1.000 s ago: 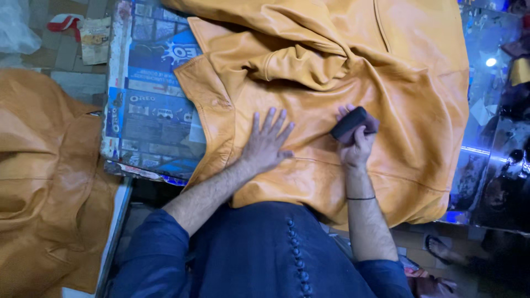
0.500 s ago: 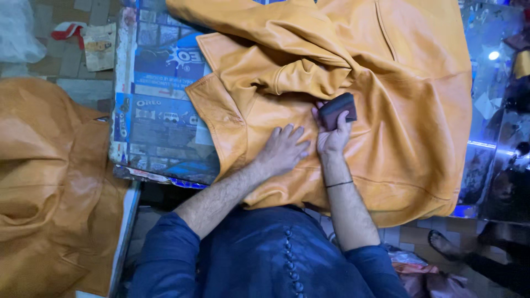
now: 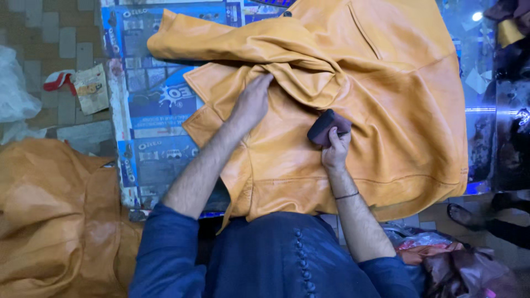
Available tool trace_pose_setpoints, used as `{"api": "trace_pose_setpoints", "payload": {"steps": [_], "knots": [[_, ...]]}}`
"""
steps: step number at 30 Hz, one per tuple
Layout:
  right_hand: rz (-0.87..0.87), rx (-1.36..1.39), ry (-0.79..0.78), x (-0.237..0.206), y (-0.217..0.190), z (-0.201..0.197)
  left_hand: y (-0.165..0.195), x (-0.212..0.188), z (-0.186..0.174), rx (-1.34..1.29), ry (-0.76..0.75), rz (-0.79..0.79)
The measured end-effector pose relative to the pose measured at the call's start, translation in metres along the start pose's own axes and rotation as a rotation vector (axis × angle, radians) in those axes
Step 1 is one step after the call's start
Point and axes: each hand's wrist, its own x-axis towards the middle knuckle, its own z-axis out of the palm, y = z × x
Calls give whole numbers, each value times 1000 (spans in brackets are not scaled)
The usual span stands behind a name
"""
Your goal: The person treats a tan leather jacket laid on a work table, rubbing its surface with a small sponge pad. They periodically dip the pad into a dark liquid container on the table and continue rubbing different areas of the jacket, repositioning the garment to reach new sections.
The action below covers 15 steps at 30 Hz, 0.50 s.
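— Where's the jacket?
— Spread over the worktop, hanging off its near edge. Left hand grips a fold near the sleeve.
— And the right hand?
— Clasps a dark pad, pressed on the jacket's middle.

My left hand is stretched far fwd, forearm bare, blue sleeve pushed up to the elbow, arm slanting up and to the right. Fingers curled, grip closed, knuckles up. My right hand sits nearer my body, forearm almost straight up from the elbow, thin dark band at the wrist. Its grip is clenched too, fingers wrapped, thumb on the left side. Hands apart, not touching.
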Motion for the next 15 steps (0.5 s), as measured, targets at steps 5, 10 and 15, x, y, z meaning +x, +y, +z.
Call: {"api": "trace_pose_setpoints", "payload": {"steps": [5, 10, 15], "knots": [[226, 172, -206, -14, 7, 34, 34, -61, -1, 540, -334, 21], [255, -223, -375, 49, 16, 21, 20, -60, -13, 466, -340, 76], [330, -215, -409, 61, 0, 17, 4, -56, -21, 365, -256, 69]]}}
